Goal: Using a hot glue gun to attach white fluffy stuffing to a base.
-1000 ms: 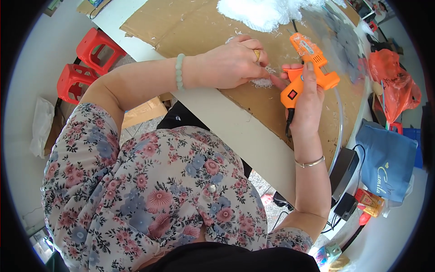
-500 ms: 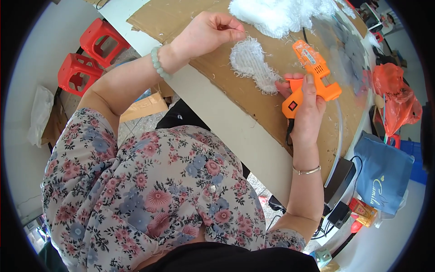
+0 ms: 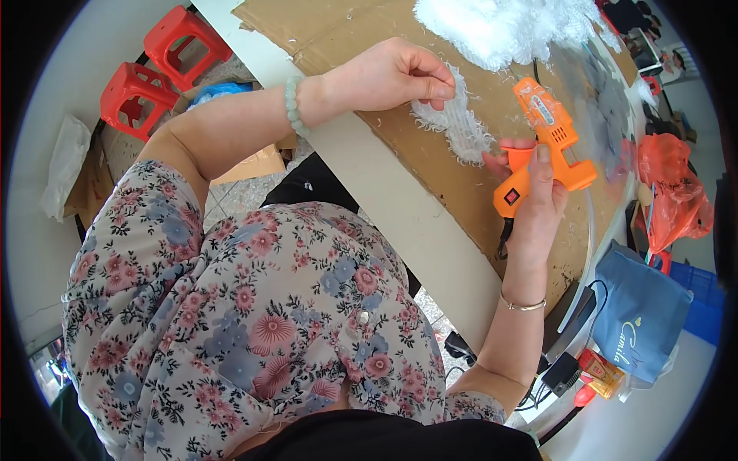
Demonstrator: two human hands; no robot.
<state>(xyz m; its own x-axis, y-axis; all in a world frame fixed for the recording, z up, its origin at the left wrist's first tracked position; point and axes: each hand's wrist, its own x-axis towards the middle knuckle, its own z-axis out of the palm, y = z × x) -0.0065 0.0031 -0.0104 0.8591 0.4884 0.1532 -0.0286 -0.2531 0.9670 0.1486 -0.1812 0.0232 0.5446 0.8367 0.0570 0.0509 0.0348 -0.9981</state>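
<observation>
My right hand [image 3: 536,188] grips an orange hot glue gun [image 3: 547,123] by its handle, its nozzle end pointing away from me. On the cardboard sheet [image 3: 369,46] just left of the gun lies a fuzzy white knitted piece [image 3: 465,127], narrow toward me and wider at its far end. My left hand [image 3: 411,75] hovers over that wider end with thumb and fingers pinched together. Whatever is in the pinch, if anything, is too small to make out. Part of the white piece is hidden behind the left fingers.
A heap of fluffy white material [image 3: 500,31] lies at the far side of the cardboard. Clear plastic [image 3: 592,100] spreads at the right. Beyond the table's right edge are a red plastic bag [image 3: 673,188] and a blue bag [image 3: 638,311]. Red stools [image 3: 138,100] stand at left.
My left hand has come toward me and to the right, now over the white piece's wide end. The glue gun stays in my right hand; the whole view has shifted slightly.
</observation>
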